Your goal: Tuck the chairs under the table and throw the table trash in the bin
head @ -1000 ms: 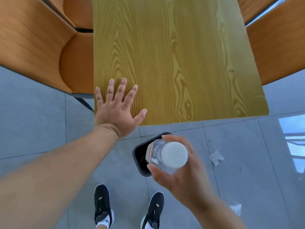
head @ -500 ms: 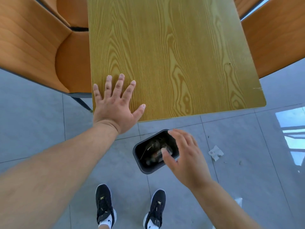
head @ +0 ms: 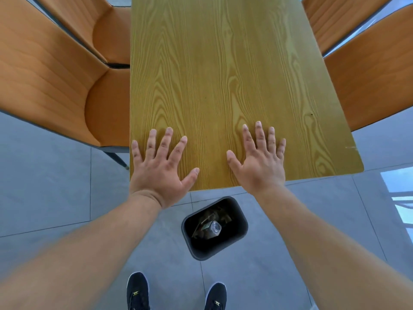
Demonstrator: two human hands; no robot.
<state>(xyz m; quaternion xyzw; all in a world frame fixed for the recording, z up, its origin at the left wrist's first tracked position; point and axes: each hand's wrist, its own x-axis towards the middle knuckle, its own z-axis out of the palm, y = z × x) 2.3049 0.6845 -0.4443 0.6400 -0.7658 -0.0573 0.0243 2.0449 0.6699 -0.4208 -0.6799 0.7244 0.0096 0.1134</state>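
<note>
My left hand [head: 159, 166] and my right hand [head: 260, 162] both lie flat, fingers spread, on the near end of the yellow wooden table [head: 223, 63]. Neither holds anything. Below the table's near edge a black bin [head: 242, 222] stands on the floor between my forearms. A clear plastic bottle [head: 213, 228] lies inside it among other trash. Orange chairs flank the table: two on the left [head: 55, 70], [head: 98, 21] and two on the right [head: 375, 70], [head: 335, 16], their seats reaching under the tabletop's edges.
Grey tiled floor [head: 44, 186] surrounds the table. My two black shoes [head: 137, 291], [head: 215, 297] stand just in front of the bin. A bright window reflection [head: 400, 198] lies on the floor at the right edge.
My right hand let the bottle drop into the bin, then rose and came to rest flat on the table beside my left hand, which stayed put.
</note>
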